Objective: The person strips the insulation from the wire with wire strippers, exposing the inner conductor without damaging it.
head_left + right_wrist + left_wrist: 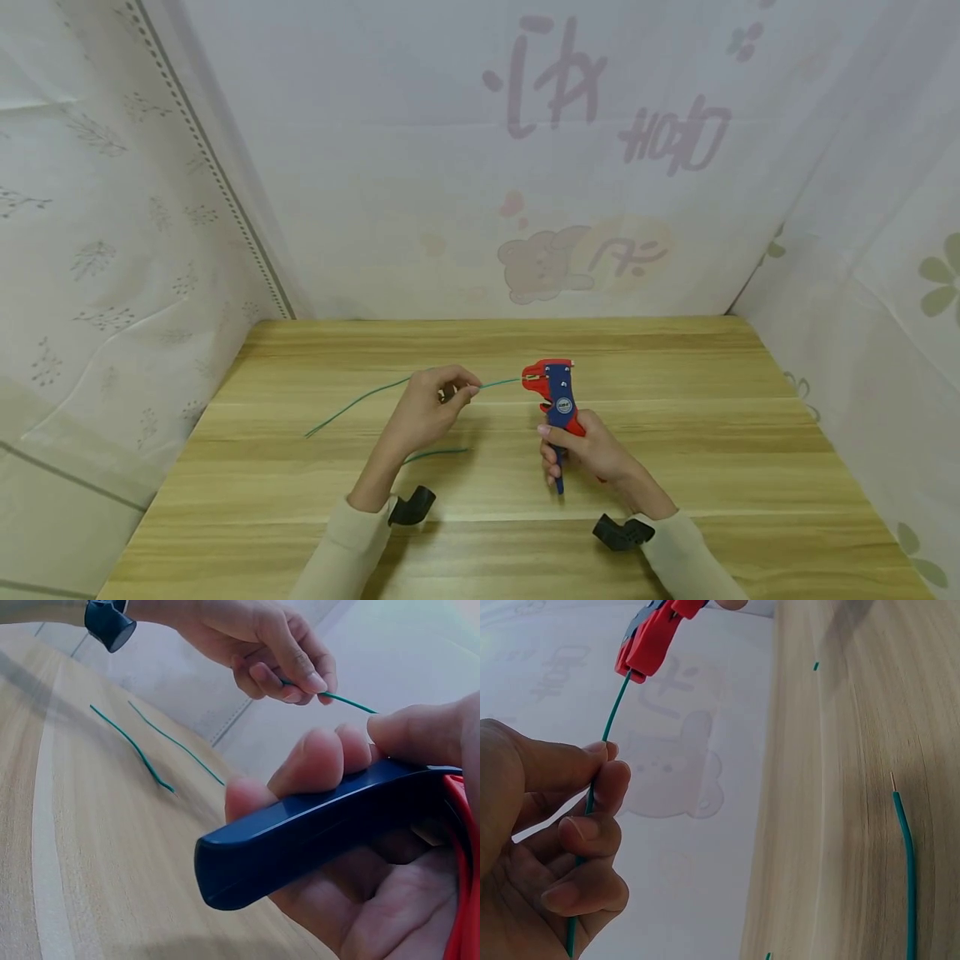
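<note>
Between thumb and index finger my left hand [423,412] pinches a thin green wire [498,383], and its other fingers curl loosely around it. The wire's front end reaches the red jaws of a wire stripper [558,392]; in the left wrist view it meets the mouth of the red head [649,649]. My right hand [596,450] grips the stripper upright, fingers wrapped round the dark blue handle [300,825]. The wire's tail [345,407] trails left over the table. A second green wire [910,870] lies below, its tip showing bare copper.
A wooden table [480,550] spans the work area. A tiny green scrap [815,667] lies on it in the left wrist view. Printed white cloth [375,192] hangs behind and at both sides. Black wrist mounts [412,506] sit on both cuffs.
</note>
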A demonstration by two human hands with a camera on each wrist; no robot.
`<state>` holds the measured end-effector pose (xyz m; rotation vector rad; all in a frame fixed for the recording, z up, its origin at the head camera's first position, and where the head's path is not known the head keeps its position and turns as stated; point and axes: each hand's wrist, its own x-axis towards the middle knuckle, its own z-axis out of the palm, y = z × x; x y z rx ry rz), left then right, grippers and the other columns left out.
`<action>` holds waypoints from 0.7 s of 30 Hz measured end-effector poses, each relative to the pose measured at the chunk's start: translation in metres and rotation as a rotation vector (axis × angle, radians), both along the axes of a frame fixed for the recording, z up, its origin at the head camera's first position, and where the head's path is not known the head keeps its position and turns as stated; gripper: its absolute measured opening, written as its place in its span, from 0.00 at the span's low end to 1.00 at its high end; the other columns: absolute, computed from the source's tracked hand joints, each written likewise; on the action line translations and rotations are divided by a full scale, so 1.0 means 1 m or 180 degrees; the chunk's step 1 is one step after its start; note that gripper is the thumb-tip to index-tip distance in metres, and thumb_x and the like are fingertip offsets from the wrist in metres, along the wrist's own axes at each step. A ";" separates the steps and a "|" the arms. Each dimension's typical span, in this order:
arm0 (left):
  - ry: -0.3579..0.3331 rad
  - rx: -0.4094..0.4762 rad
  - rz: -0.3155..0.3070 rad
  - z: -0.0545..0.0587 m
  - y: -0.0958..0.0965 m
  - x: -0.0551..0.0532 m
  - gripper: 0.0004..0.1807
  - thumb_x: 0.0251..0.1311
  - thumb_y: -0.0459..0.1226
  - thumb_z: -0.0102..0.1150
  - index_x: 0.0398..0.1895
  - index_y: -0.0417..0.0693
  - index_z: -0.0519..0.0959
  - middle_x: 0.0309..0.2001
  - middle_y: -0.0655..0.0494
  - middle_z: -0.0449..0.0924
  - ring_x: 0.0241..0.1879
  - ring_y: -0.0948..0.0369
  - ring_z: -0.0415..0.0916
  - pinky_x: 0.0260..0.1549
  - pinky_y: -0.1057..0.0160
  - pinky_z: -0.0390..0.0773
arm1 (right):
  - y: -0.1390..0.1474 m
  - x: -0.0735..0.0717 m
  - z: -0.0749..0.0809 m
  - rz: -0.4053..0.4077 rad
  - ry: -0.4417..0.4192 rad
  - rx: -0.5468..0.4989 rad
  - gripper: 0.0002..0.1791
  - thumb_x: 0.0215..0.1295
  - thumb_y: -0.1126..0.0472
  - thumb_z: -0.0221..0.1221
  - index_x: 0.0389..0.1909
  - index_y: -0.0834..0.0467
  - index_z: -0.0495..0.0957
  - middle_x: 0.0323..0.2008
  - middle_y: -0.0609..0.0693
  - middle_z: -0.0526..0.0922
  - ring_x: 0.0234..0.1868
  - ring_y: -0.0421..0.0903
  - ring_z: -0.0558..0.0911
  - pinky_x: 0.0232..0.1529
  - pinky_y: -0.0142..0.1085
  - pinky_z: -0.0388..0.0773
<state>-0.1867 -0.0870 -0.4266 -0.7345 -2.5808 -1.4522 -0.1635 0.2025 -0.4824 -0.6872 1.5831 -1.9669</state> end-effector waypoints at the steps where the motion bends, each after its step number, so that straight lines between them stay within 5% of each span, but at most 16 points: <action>1: -0.0003 -0.0002 0.0001 0.000 0.000 0.000 0.05 0.70 0.33 0.62 0.40 0.50 0.87 0.27 0.60 0.83 0.20 0.65 0.70 0.17 0.70 0.65 | 0.000 0.000 0.000 0.0004 -0.0009 0.0006 0.15 0.82 0.64 0.47 0.43 0.75 0.62 0.26 0.48 0.78 0.24 0.41 0.81 0.33 0.45 0.88; 6: -0.0019 -0.0008 0.0003 0.002 0.000 0.000 0.05 0.70 0.33 0.62 0.40 0.50 0.87 0.27 0.60 0.83 0.20 0.63 0.70 0.18 0.70 0.65 | 0.000 0.001 0.001 0.0029 -0.0034 0.0028 0.21 0.82 0.63 0.48 0.45 0.82 0.57 0.26 0.47 0.79 0.25 0.41 0.82 0.34 0.44 0.88; 21: 0.0049 -0.0038 0.0006 0.001 -0.004 -0.001 0.05 0.69 0.33 0.63 0.39 0.51 0.87 0.27 0.60 0.82 0.21 0.63 0.70 0.19 0.70 0.66 | 0.001 0.000 0.001 0.0002 -0.0004 0.0061 0.17 0.81 0.63 0.49 0.43 0.77 0.61 0.25 0.48 0.77 0.24 0.41 0.81 0.32 0.44 0.88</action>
